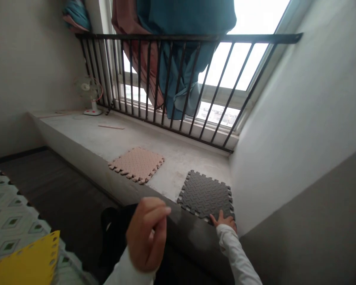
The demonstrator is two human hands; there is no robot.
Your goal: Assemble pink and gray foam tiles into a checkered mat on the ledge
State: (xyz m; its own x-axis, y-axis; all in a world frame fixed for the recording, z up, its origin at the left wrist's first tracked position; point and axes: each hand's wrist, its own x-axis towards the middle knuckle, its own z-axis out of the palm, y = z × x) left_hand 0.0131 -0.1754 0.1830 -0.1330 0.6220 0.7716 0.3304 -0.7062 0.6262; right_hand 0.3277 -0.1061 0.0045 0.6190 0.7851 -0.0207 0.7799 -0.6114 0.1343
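A concrete ledge (178, 158) carries two knobbly-edged foam mats, a pink mat (136, 165) and a grey mat (204, 196) (a yellow mat (23, 261) lies off it). The right hand's (224, 221) fingers, slightly apart, touch the grey mat's near corner; the left hand's (145, 233) curl together in midair.

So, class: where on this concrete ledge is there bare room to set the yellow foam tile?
Bare concrete lies between the pink foam tile and grey foam tile, and behind the pink tile by the railing. Crowded: the right wall, beside the grey tile and right hand.
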